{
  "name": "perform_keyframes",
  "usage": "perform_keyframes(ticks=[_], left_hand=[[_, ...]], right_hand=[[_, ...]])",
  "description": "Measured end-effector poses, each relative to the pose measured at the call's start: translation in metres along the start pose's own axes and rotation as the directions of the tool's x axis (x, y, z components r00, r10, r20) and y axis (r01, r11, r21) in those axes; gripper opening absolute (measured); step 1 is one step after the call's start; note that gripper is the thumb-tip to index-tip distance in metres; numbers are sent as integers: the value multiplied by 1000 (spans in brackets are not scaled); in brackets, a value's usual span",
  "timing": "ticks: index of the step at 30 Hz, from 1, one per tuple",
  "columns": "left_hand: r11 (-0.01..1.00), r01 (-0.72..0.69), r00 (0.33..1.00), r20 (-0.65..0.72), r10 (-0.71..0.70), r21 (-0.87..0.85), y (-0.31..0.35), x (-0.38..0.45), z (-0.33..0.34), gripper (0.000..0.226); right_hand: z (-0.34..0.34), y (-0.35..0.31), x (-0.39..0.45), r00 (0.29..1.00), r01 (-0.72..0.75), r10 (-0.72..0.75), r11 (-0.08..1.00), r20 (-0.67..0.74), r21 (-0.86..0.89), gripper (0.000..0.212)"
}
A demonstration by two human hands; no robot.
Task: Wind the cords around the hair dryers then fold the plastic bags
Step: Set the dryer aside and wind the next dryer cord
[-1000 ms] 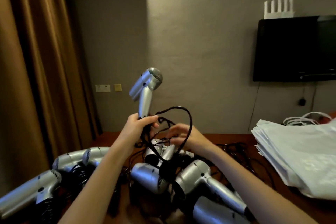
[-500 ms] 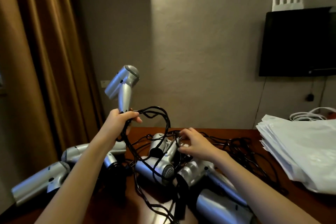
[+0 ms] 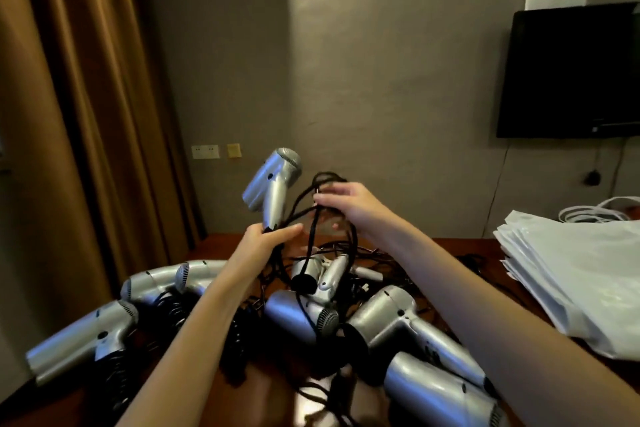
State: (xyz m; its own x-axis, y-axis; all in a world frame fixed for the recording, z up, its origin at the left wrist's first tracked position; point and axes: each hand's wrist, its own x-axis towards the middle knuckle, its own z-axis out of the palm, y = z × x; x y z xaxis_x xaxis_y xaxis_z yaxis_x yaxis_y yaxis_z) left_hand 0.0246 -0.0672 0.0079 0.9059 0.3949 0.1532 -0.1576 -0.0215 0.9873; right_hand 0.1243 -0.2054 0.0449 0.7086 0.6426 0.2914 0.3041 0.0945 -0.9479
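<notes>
The left hand (image 3: 266, 239) curls its fingers and thumb around the bottom of a silver hair dryer's (image 3: 273, 184) handle, gripping it together with a strand of black cord (image 3: 311, 239), and holds the dryer upright above the desk with its nozzle tilted down to the left. The right hand (image 3: 349, 204) has risen from the pile, where it rested half a second ago, and now pinches a loop of the same cord just beside the dryer's head, fingers bent around the strands. From both hands the cord hangs in loose loops down into a tangle of more cords. Below, in the middle of the brown desk (image 3: 450, 246), lies a heap of other silver hair dryers (image 3: 391, 319), with three more lined up near the left edge (image 3: 83, 340). A stack of white plastic bags (image 3: 581, 274) sits at the right edge, untouched as before, with white cable (image 3: 588, 211) coiled behind it. On the grey wall hangs a dark television (image 3: 568, 69), and brown curtains (image 3: 69, 97) fill the left side.
</notes>
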Motion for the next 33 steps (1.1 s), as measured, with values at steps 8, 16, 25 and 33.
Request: perform_keyframes(ticks=[8, 16, 25, 33], left_hand=[[993, -104, 991, 72, 108, -64, 23, 12, 46, 23], [982, -154, 988, -9, 154, -109, 36, 21, 58, 18], [985, -169, 983, -74, 165, -43, 28, 18, 25, 23], [987, -143, 984, -98, 149, 68, 16, 20, -17, 24]], right_hand=[[-29, -39, -23, 975, 173, -177, 984, -136, -42, 13], [-53, 58, -65, 993, -79, 81, 997, -91, 26, 33], [-3, 93, -60, 719, -394, 520, 852, 461, -346, 31], [-27, 56, -56, 832, -6, 355, 774, 426, -633, 12]])
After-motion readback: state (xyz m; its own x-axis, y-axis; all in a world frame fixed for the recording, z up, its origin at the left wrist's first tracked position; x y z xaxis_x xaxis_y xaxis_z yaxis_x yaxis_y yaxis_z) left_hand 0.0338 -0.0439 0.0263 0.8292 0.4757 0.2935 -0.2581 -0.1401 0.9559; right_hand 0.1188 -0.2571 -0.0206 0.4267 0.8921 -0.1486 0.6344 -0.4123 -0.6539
